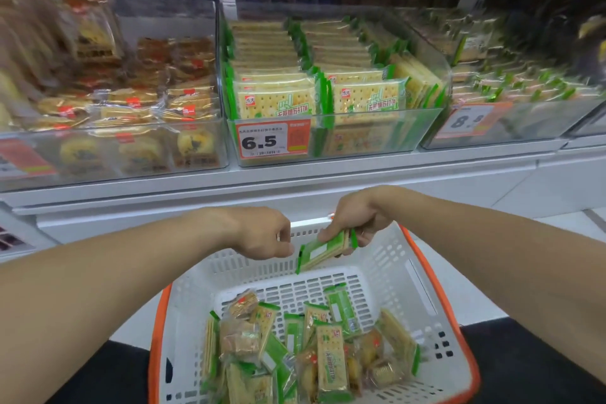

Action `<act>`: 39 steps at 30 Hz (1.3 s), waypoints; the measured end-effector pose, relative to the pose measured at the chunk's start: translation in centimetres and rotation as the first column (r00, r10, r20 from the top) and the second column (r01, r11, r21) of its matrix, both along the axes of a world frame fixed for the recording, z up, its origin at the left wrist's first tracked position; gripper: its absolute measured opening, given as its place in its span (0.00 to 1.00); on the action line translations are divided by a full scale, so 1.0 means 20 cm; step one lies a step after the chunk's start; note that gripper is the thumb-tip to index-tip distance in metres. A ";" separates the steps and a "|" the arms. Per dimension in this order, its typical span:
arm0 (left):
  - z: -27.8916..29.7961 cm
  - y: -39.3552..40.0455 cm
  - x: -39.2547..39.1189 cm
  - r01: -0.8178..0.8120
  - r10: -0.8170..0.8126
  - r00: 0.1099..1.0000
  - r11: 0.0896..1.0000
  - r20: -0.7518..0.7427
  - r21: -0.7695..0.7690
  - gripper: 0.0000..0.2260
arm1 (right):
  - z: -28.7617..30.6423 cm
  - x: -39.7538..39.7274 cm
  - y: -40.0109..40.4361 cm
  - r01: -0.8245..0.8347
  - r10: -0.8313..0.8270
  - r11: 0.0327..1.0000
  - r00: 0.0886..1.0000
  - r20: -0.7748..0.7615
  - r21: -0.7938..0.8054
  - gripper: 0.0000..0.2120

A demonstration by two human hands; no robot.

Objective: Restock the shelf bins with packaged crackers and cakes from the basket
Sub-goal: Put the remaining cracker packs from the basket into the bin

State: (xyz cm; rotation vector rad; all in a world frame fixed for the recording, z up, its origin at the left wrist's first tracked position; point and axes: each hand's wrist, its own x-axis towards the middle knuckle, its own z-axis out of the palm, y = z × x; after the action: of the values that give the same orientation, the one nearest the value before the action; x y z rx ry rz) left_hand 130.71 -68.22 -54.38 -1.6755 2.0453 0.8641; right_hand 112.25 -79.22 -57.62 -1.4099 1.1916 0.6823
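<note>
- Right hand (355,223) pinches a green cracker packet (323,251) above the white basket (387,272); left hand (267,236), fingers curled, touches its end.
- Light, crinkly and slippery, likely brittle inside: best held flat by its edges.
- Destination looks to be the cracker bin (377,131).

Left cake bin (108,154) smeared by blur, right bin's price tag (469,121) partly unreadable, basket (377,275) cut off below
</note>
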 end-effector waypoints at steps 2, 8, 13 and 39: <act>0.01 -0.01 0.02 -0.040 0.040 0.999 0.999 -0.014 -0.010 0.16 | 0.14 -0.01 0.02 -0.071 0.074 0.997 0.995 0.064 -0.038 0.15; 0.09 -0.01 0.07 -0.445 0.422 0.847 0.896 -0.325 0.004 0.21 | 0.34 -0.09 0.13 0.037 -0.032 0.999 0.934 0.355 -0.008 0.15; 0.19 0.02 0.08 -0.696 0.629 0.582 0.713 -0.515 0.085 0.21 | 0.41 -0.03 0.23 0.246 -0.204 0.969 0.848 0.490 -0.023 0.16; 0.32 0.07 0.08 -0.558 0.453 -0.187 0.681 -0.872 0.474 0.25 | 0.58 -0.17 0.17 0.207 0.108 0.873 0.802 0.587 -0.442 0.23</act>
State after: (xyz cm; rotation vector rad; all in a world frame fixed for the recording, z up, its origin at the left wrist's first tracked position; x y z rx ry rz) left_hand 132.23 -66.78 -47.97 -2.2969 1.7366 3.0687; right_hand 108.83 -75.91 -46.12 -1.8239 0.9016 -0.1531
